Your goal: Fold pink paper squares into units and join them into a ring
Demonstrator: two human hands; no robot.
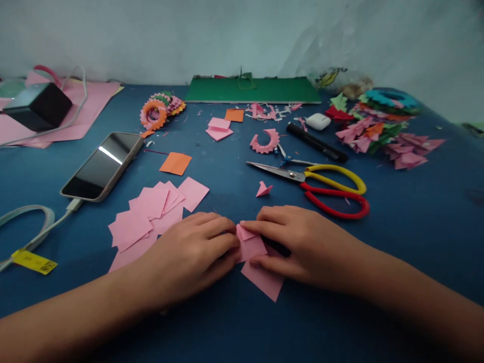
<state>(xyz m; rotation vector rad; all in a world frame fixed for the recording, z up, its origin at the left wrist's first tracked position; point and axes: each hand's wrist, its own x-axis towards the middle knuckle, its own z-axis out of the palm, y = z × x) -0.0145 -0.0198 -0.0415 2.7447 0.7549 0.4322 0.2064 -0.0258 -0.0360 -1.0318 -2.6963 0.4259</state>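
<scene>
Between my hands a small pink paper (252,248) lies on the blue table, its top edge folded over. My left hand (200,249) rests at its left side, fingers curled together and touching its edge. My right hand (302,244) presses the fold with a fingertip, the thumb lower down on the paper. Another pink square (266,280) lies partly under the right thumb. A dark object, partly hidden, shows beneath my right hand. Left of my left hand is a spread of pink squares (149,202). A small folded pink piece (263,189) sits beyond my right hand.
Scissors (278,171) with yellow and red handles lie beyond my right hand, near a black pen (316,142). A phone (102,166) with a cable is at left. Folded paper pieces (378,126) are heaped at right. A green board (253,91) stands at the back.
</scene>
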